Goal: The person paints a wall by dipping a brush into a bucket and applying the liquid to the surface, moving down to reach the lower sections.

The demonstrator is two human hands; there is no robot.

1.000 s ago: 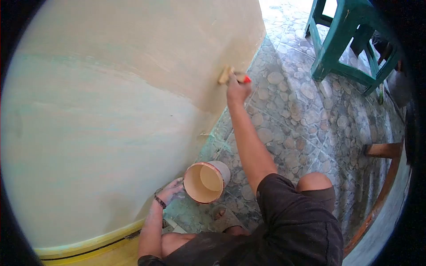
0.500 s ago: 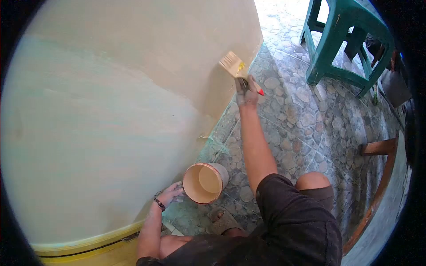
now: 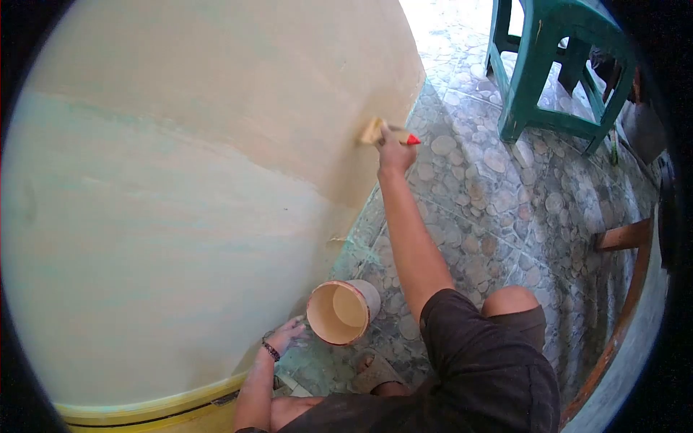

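Observation:
My right hand [image 3: 396, 151] is closed around the handle of a wide paintbrush [image 3: 372, 132], which has a red handle end. Its bristles are against the beige-painted part of the pale curved wall [image 3: 144, 252], close to where the wall meets the floor. My left hand [image 3: 287, 335] is low beside the wall, its dusty fingers stretched out and slightly apart, with the tips right at the rim of a paint bucket [image 3: 372, 297]. The bucket leans its mouth toward me and shows beige paint inside; streaks of paint mark its rim.
A green plastic stool [image 3: 521, 94] stands at the upper right on the stone-patterned floor [image 3: 498, 209]. Curving along the right side is a wooden-edged piece of furniture [image 3: 624, 238]. A yellow band [image 3: 159, 408] runs along the wall at lower left. My sandalled foot [image 3: 375, 366] is below the bucket.
The brush has turned and come down a little along the wall, its bristles now on the paint. My left hand and the bucket keep about the same places while the view shifts slightly.

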